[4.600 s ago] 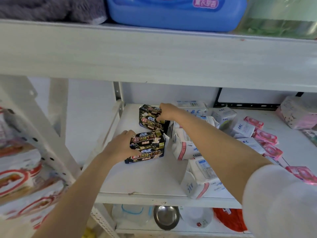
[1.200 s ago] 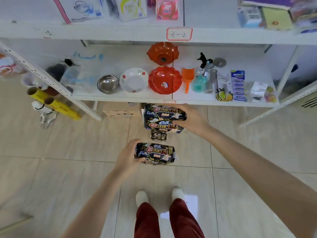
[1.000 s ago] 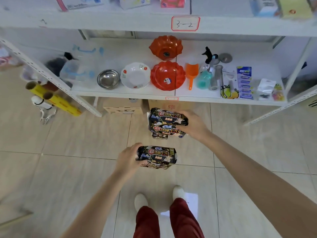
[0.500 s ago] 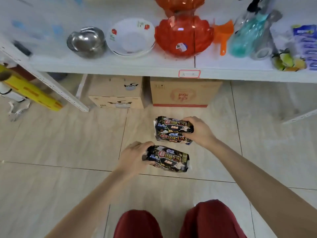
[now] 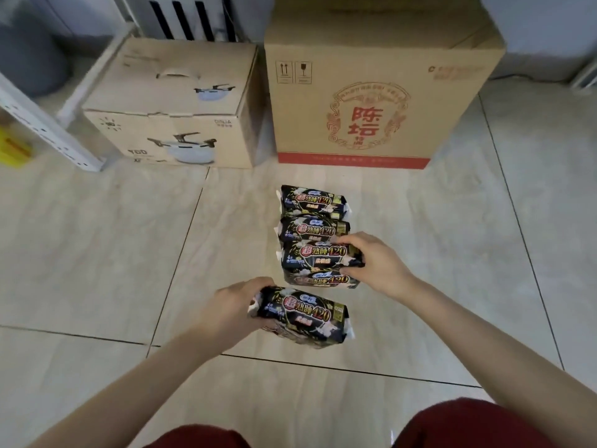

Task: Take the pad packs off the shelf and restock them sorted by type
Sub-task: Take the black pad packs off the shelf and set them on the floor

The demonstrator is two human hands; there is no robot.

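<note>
On the tiled floor point(image 5: 97, 240) lies a row of black pad packs point(image 5: 311, 202), long axes crosswise. The right hand point(image 5: 376, 265) pinches two packs at their right end (nearer the row); the left hand point(image 5: 232, 307) grips another pack point(image 5: 303, 315) just behind.

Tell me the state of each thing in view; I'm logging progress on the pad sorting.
Farthest black pack: lying on the floor tiles, untouched.
Second black pack: on the floor, right behind the held ones.
Right hand: closed on two stacked black packs.
Left hand: closed on one or more black packs.
Pot carton: shut.
Red-printed carton: shut, upright.
</note>
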